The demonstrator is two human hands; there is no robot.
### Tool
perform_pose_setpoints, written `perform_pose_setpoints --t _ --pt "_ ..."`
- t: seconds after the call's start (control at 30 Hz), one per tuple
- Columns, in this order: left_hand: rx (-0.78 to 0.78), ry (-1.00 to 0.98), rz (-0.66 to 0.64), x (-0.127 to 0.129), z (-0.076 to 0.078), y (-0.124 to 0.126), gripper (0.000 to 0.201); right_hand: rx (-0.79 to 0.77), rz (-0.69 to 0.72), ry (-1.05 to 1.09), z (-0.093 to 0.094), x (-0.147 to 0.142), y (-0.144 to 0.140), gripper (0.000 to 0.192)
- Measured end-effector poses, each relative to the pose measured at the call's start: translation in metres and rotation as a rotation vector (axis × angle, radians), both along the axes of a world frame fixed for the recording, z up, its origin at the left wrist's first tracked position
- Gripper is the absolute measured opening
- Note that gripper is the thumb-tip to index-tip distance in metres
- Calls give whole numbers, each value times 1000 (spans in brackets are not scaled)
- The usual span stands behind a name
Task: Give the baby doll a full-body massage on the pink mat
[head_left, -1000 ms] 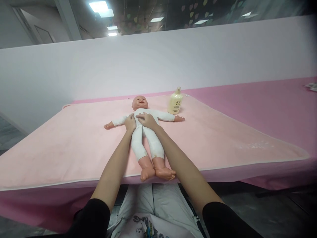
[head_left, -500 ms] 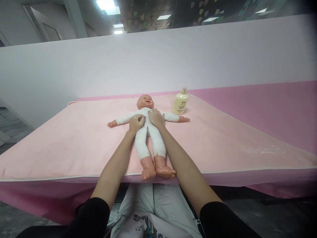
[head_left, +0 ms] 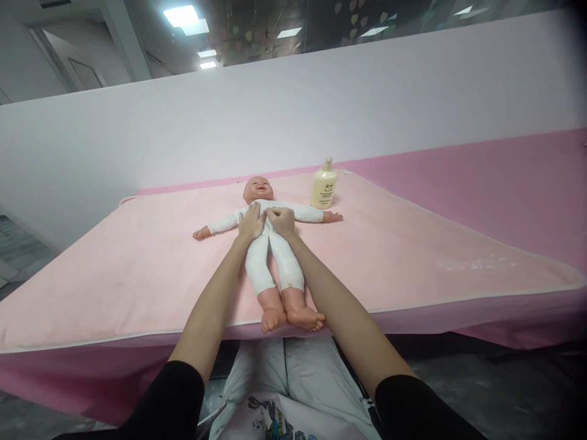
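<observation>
A baby doll (head_left: 288, 263) with a white cloth body lies on its back, its feet toward me and its arms spread wide. My left hand (head_left: 251, 222) rests flat on one side of the doll's chest, fingers stretched toward its neck. On the other side of the chest, my right hand (head_left: 281, 221) is curled in, knuckles up, touching the white cloth. Its fingertips are partly hidden, and I see nothing held in it. Both hands sit close together over the doll's upper body.
A pale yellow pump bottle (head_left: 324, 188) stands upright beyond the doll's outstretched arm on the right. Under everything is a pink towel (head_left: 394, 256) over a darker pink cover (head_left: 518, 165). A white low wall (head_left: 293, 116) rises behind the table.
My left hand has opened from a curl to lie flat and slid up the chest. My right hand has gone from flat to curled and drawn inward. The view has tilted slightly.
</observation>
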State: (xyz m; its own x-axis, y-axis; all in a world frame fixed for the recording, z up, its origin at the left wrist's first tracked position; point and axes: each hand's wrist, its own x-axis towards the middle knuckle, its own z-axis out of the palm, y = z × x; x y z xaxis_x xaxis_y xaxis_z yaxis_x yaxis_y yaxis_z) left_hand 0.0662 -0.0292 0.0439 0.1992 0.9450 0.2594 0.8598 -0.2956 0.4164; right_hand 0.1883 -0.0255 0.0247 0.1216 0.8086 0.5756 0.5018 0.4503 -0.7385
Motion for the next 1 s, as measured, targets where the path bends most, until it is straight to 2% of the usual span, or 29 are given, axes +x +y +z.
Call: perform_pose_setpoints --t 0.13,0.23,0.33,0.47,0.67,0.87,1.0 --pt "-29 -10 101 -2 -1 11 57 -85 123 -438 8 -3 3 40" --pt "-48 -10 204 -7 -3 21 62 -209 109 -618 16 -4 9 45" --pt "-73 -28 333 -16 -9 28 75 -348 -11 -619 18 0 15 57" --pt "-58 -27 405 -30 -16 28 83 -425 -158 -568 5 27 15 73" --pt "66 64 478 -49 -27 18 78 -305 -482 -616 -21 74 -1 66" --pt "169 170 546 -69 -30 8 78 -229 -588 -610 -23 77 -9 64" --pt "188 189 562 -85 -24 3 79 -277 -629 -575 -22 81 -10 64"
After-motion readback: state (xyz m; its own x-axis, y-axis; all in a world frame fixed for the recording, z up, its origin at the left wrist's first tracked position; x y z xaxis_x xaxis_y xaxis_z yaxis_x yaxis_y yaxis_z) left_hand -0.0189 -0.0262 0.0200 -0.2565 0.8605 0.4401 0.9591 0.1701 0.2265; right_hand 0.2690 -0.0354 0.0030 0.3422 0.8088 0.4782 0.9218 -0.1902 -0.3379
